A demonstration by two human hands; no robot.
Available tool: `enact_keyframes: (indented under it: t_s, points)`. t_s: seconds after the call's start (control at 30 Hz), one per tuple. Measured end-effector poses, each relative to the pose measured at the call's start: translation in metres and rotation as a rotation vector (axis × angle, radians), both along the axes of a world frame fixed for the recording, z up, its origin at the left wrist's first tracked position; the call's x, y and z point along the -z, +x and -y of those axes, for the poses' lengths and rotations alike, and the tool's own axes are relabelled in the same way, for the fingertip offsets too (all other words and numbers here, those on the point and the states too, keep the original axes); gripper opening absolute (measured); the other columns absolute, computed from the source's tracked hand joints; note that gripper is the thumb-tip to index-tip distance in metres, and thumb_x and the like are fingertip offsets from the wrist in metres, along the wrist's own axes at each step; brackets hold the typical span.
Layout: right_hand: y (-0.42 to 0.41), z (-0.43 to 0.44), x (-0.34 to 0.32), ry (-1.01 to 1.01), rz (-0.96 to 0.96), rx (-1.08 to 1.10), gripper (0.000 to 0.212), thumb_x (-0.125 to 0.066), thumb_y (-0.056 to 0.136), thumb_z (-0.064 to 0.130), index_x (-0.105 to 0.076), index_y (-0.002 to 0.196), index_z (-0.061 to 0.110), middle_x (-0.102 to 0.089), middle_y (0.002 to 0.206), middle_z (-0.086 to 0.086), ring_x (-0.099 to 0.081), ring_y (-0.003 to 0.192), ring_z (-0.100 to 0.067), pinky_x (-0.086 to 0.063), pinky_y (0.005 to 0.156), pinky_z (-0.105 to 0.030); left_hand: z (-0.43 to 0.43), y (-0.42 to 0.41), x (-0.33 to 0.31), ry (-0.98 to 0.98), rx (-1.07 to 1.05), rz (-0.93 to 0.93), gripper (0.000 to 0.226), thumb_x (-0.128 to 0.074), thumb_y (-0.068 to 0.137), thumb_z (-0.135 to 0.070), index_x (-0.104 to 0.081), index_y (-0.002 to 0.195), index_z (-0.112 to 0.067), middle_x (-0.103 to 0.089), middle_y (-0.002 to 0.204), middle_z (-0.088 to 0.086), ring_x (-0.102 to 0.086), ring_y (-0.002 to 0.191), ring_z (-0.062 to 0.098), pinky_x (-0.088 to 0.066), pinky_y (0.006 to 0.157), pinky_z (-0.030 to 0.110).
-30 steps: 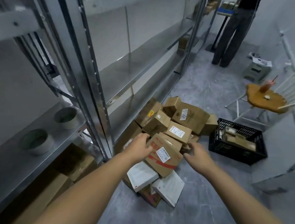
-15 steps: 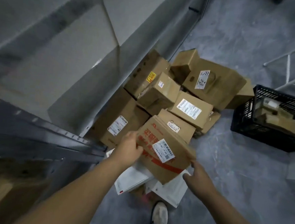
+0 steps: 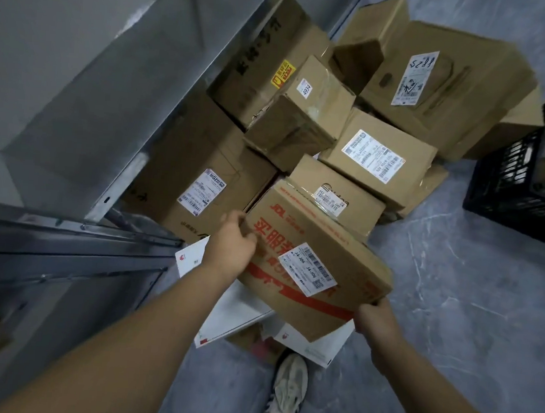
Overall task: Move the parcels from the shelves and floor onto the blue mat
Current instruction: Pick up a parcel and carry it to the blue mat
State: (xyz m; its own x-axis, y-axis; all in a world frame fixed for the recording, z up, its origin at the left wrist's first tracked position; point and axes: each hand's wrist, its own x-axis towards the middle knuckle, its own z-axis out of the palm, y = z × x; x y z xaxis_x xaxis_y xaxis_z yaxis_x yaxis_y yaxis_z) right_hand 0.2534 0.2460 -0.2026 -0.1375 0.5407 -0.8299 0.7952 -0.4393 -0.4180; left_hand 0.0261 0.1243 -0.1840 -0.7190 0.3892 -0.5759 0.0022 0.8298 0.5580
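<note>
Grey floor at mid-frame carries a heap of cardboard parcels beside metal shelving. Left hand and right hand each grip an edge of the red-printed box, fingers curled round it.

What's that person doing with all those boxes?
A person holds one box, the one with red print, at the near side of a pile of parcels on the floor beside a metal shelf. The left hand grips its left edge and the right hand grips its near corner. White envelopes lie under it. No blue mat shows here, so the box is not there yet.
</note>
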Motion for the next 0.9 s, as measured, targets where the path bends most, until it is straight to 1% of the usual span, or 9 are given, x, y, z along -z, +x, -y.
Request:
enact_keyframes:
  t_s: [0.1, 0.23, 0.4, 0.53, 0.6, 0.7, 0.77, 0.83, 0.9]
  points:
    - [0.006, 0.007, -0.016, 0.102, -0.074, 0.089, 0.040, -0.043, 0.079, -0.008, -0.053, 0.111, 0.013, -0.061, 0.091, -0.004, -0.051, 0.072, -0.014, -0.041, 0.053, -0.023, 0.021, 0.017, -0.010, 0.100, -0.109, 0.008, 0.031, -0.058, 0.090, -0.012, -0.050, 0.113, -0.031, -0.047, 0.115, -0.012, -0.051, 0.099, 0.008, -0.042, 0.079, 0.022]
    - [0.000, 0.002, -0.066, 0.173, -0.184, 0.135, 0.052, -0.052, 0.081, -0.003, -0.043, 0.126, 0.021, -0.056, 0.109, 0.001, -0.056, 0.095, -0.018, -0.047, 0.067, -0.029, 0.046, 0.024, -0.048, 0.207, -0.230, -0.011, 0.032, -0.057, 0.090, -0.008, -0.054, 0.108, -0.034, -0.049, 0.110, -0.015, -0.053, 0.102, 0.002, -0.037, 0.072, 0.010]
    - [-0.035, -0.011, -0.163, 0.319, -0.406, 0.135, 0.049, -0.058, 0.082, -0.002, -0.040, 0.121, 0.022, -0.055, 0.110, 0.001, -0.056, 0.093, -0.006, -0.047, 0.061, -0.017, 0.078, 0.019, -0.131, 0.327, -0.352, -0.064, 0.025, -0.059, 0.092, -0.011, -0.059, 0.102, -0.034, -0.054, 0.109, -0.012, -0.056, 0.098, -0.002, -0.051, 0.083, 0.024]
    - [-0.049, 0.006, -0.256, 0.339, -0.558, 0.041, 0.049, -0.056, 0.083, 0.001, -0.047, 0.121, 0.030, -0.060, 0.105, 0.005, -0.062, 0.091, -0.007, -0.052, 0.060, -0.018, 0.124, 0.028, -0.218, 0.425, -0.409, -0.086, 0.035, -0.051, 0.089, 0.004, -0.062, 0.119, -0.012, -0.058, 0.120, 0.011, -0.062, 0.106, 0.021, -0.050, 0.097, 0.043]
    - [-0.049, 0.031, -0.305, 0.372, -0.607, -0.022, 0.051, -0.056, 0.084, 0.006, -0.049, 0.124, 0.038, -0.060, 0.111, 0.003, -0.062, 0.094, -0.007, -0.052, 0.068, -0.022, 0.159, 0.039, -0.268, 0.463, -0.428, -0.138, 0.037, -0.049, 0.089, 0.005, -0.062, 0.121, -0.009, -0.057, 0.122, 0.011, -0.061, 0.108, 0.021, -0.050, 0.099, 0.043]
    - [-0.038, 0.089, -0.371, 0.396, -0.680, -0.150, 0.059, -0.057, 0.085, 0.011, -0.043, 0.130, 0.047, -0.058, 0.111, 0.013, -0.063, 0.088, 0.006, -0.051, 0.062, -0.013, 0.221, 0.068, -0.337, 0.466, -0.466, -0.282, 0.039, -0.050, 0.091, -0.001, -0.059, 0.127, -0.015, -0.048, 0.114, 0.001, -0.057, 0.110, 0.019, -0.048, 0.101, 0.038]
    - [-0.030, 0.133, -0.405, 0.368, -0.721, -0.238, 0.063, -0.058, 0.085, 0.015, -0.037, 0.132, 0.052, -0.053, 0.122, 0.009, -0.061, 0.098, 0.000, -0.054, 0.072, -0.020, 0.267, 0.093, -0.372, 0.463, -0.501, -0.342, 0.037, -0.053, 0.094, -0.011, -0.058, 0.129, -0.020, -0.044, 0.109, -0.001, -0.055, 0.108, 0.018, -0.048, 0.099, 0.040]
    - [-0.025, 0.173, -0.435, 0.347, -0.749, -0.321, 0.065, -0.059, 0.083, 0.018, -0.036, 0.132, 0.054, -0.045, 0.135, 0.001, -0.054, 0.114, -0.014, -0.053, 0.090, -0.039, 0.310, 0.117, -0.400, 0.464, -0.575, -0.359, 0.035, -0.053, 0.096, -0.020, -0.055, 0.131, -0.021, -0.043, 0.112, -0.001, -0.054, 0.107, 0.017, -0.050, 0.096, 0.040]
    - [-0.027, 0.205, -0.460, 0.341, -0.799, -0.383, 0.066, -0.062, 0.081, 0.017, -0.039, 0.131, 0.052, -0.044, 0.136, -0.003, -0.051, 0.118, -0.019, -0.049, 0.096, -0.045, 0.348, 0.134, -0.425, 0.459, -0.656, -0.395, 0.040, -0.051, 0.097, -0.026, -0.051, 0.137, -0.022, -0.042, 0.118, -0.002, -0.052, 0.108, 0.013, -0.050, 0.094, 0.037]
